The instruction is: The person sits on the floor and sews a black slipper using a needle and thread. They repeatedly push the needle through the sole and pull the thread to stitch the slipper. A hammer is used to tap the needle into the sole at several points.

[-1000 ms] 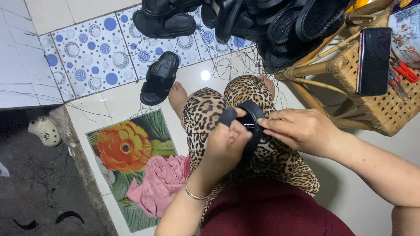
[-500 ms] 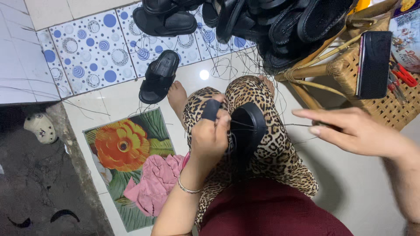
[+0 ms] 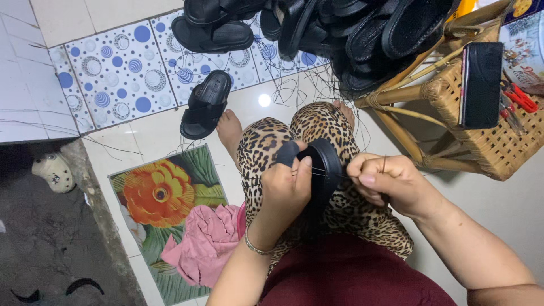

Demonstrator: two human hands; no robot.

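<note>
The left hand (image 3: 289, 187) grips the black sandal (image 3: 323, 170) on edge over the lap, fingers curled round it; the right hand (image 3: 385, 181), open and apart half a second ago, now pinches the thread (image 3: 331, 174) beside it.

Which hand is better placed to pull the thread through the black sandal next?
The right hand, probably. It is pinching the thin thread beside the black sandal, with free space to its right. The left hand grips the sandal, steadying it on the lap.
</note>
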